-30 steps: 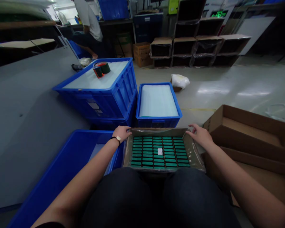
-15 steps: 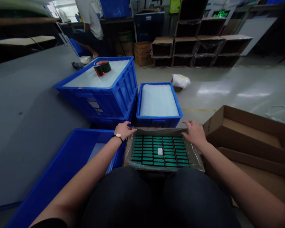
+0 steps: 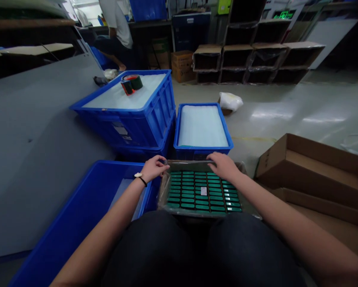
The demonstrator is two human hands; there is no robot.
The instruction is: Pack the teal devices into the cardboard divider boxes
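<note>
Lined carton: it stands open just beyond the knees [image 3: 229,239], between the blue tote [image 3: 74,215] and the empty cardboard boxes [image 3: 313,173]; the carton [image 3: 193,166] holds its place from a second ago.
Green blocks: the packed rows [image 3: 201,202] and their white label [image 3: 203,191] lie unchanged, but bright glints now show on the right-hand column.
Plastic liner: the clear film [image 3: 165,190] bunches at the far left corner.
Left hand: it [image 3: 153,168] stays at that corner, fingers more curled than before, thumb near forefinger against the film; whether they pinch it I cannot tell.
Right hand: it [image 3: 223,164] has left the far right corner and reached inward along the far wall, fingers bent, thumb and forefinger apart at the edge; a grip on the film cannot be made out.
Tape rolls: unmoved on the left crate stack [image 3: 132,83].
</note>
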